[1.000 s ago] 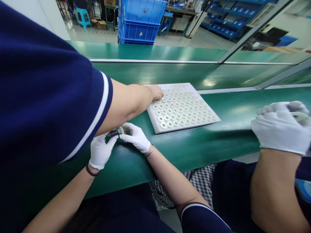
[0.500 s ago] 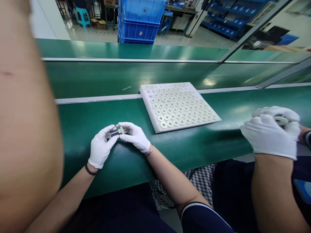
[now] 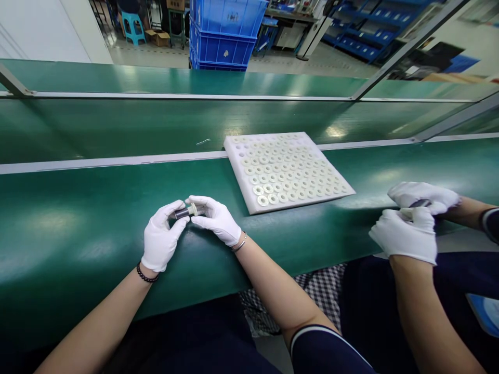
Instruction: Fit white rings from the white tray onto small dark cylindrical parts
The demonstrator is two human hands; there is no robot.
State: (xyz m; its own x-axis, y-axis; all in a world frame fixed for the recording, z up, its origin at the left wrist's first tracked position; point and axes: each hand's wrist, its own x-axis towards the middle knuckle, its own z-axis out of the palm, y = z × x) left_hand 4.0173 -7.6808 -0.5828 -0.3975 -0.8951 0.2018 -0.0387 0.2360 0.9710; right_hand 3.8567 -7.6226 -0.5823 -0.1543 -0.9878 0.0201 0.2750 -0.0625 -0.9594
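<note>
Partly hidden; flanged cylinder (image 3: 182,213) between hands (image 3: 159,241) (image 3: 217,222)

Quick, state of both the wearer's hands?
Left hand: closed, holding a small part by its dark end.
Right hand: closed on that part's pale end.

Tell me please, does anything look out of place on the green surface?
Possibly: a thin pale scrap lies beyond the white strip, left of the foam tray. It looks like stray debris; its material is unclear.

Both hands (image 3: 161,239) (image 3: 217,221) pinch, facing each other, perhaps touching.
</note>
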